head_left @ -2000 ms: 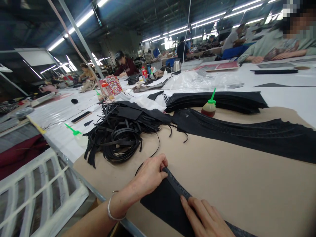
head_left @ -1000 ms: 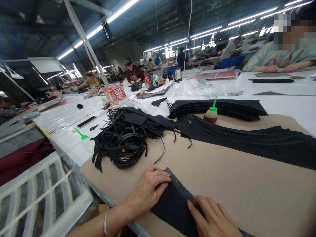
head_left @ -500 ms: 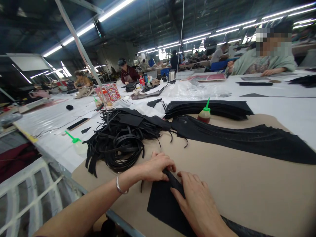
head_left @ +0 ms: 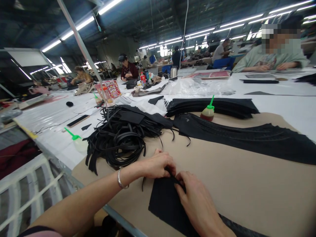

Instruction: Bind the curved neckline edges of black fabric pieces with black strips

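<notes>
A black curved fabric piece (head_left: pixel 164 205) lies on the brown cardboard sheet (head_left: pixel 234 184) at the near table edge. My left hand (head_left: pixel 158 164), with a silver bracelet on the wrist, pinches the piece's far corner, where a thin black strip runs along its edge. My right hand (head_left: pixel 197 204) rests on the piece just right of that corner, its fingertips pressed on the same edge and meeting the left fingers. Just beyond my hands lies a tangle of black straps (head_left: pixel 118 138).
A row of black cut pieces (head_left: pixel 247 135) and a darker stack (head_left: pixel 214 105) lie farther back, with a green-capped glue bottle (head_left: pixel 207 112) between them. Another glue bottle (head_left: pixel 75 140) lies at the left. Other people work at the far tables. A white rack (head_left: pixel 29 194) stands lower left.
My right hand has slid up along the piece's edge to meet my left hand at the corner. The left hand stayed on that corner.
</notes>
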The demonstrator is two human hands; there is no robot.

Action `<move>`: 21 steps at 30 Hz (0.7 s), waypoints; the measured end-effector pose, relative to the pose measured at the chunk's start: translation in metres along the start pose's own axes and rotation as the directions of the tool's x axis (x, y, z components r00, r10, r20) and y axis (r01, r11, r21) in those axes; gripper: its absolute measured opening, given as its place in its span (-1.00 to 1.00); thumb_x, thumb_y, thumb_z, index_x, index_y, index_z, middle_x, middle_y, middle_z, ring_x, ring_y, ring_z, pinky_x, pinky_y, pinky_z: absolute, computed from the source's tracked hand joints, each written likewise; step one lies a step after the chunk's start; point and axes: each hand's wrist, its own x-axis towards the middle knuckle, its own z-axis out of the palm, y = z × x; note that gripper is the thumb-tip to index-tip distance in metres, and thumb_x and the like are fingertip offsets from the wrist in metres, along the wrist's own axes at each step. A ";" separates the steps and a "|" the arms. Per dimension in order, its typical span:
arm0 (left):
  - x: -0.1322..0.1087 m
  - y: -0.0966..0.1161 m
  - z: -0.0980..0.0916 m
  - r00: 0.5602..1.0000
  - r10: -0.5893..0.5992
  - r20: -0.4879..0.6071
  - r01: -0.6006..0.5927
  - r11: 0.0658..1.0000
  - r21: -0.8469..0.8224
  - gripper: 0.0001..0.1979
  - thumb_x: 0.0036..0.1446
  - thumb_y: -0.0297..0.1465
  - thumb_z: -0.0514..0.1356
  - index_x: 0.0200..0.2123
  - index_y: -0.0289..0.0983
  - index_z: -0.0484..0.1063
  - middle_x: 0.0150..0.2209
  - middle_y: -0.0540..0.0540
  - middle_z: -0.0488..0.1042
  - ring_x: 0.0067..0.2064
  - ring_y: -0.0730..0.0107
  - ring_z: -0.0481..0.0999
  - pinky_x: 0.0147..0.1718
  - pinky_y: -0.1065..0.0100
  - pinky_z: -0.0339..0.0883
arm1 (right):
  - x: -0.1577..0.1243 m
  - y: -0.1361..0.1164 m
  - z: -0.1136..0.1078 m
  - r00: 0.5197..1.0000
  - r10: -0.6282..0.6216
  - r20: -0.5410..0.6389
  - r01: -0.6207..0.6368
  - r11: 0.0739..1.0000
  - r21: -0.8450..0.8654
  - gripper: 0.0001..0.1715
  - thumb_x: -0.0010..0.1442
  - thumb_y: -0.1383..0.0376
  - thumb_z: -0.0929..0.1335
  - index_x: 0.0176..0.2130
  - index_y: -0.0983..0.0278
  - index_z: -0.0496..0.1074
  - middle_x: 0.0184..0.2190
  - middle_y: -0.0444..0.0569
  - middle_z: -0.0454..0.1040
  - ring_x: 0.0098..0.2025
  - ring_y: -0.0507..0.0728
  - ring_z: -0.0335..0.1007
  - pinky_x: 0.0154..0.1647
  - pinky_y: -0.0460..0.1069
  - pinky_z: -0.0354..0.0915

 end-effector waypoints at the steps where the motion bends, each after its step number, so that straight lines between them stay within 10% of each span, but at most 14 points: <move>1: -0.001 -0.001 0.001 1.000 0.004 -0.015 -0.004 1.000 0.003 -0.82 0.05 -0.57 0.24 -0.35 -0.16 0.54 -0.32 0.03 0.55 -0.08 0.25 0.39 0.04 0.15 -0.07 | -0.001 0.000 0.001 1.000 -0.010 -0.005 0.010 1.000 0.025 -0.79 0.13 0.51 0.27 -0.29 0.26 0.41 -0.36 -0.05 0.43 -0.27 0.18 0.39 -0.30 0.03 0.27; 21: -0.041 -0.006 0.010 0.963 0.210 -0.166 -0.130 0.908 0.398 -0.64 0.14 -0.62 0.13 -0.12 -0.07 0.49 0.00 -0.03 0.47 0.18 0.25 0.24 0.24 -0.05 -0.48 | -0.020 0.015 0.027 0.940 -0.325 -0.102 0.307 0.938 -0.159 -0.61 0.13 0.63 0.16 -0.17 0.28 0.36 -0.26 0.03 0.32 -0.23 0.18 0.26 -0.19 0.08 0.32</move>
